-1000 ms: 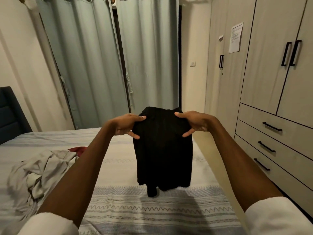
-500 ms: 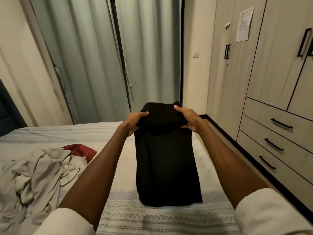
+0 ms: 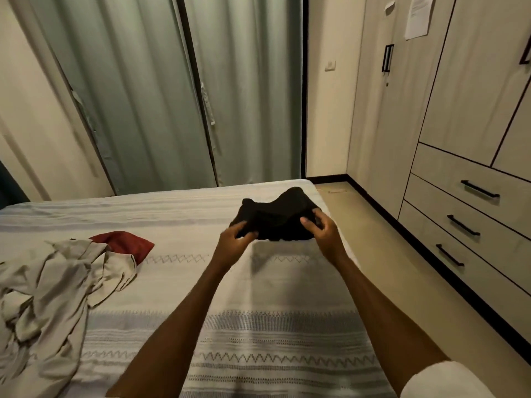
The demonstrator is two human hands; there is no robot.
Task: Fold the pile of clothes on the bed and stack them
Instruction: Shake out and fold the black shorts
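A folded black garment (image 3: pixel 277 218) hangs just above the far right part of the bed (image 3: pixel 258 326), casting a shadow on the cover. My left hand (image 3: pixel 234 239) grips its near left edge and my right hand (image 3: pixel 321 231) grips its near right edge. A crumpled beige garment (image 3: pixel 54 285) lies on the left of the bed, with a red cloth (image 3: pixel 123 242) partly under its far side.
Grey-green curtains (image 3: pixel 161 90) hang behind the bed. A wardrobe with drawers (image 3: pixel 465 205) lines the right wall, and a strip of floor (image 3: pixel 382 239) runs between it and the bed.
The black garment hung long from both hands, then was folded shorter and lowered toward the far right of the bed. My view tilted down.
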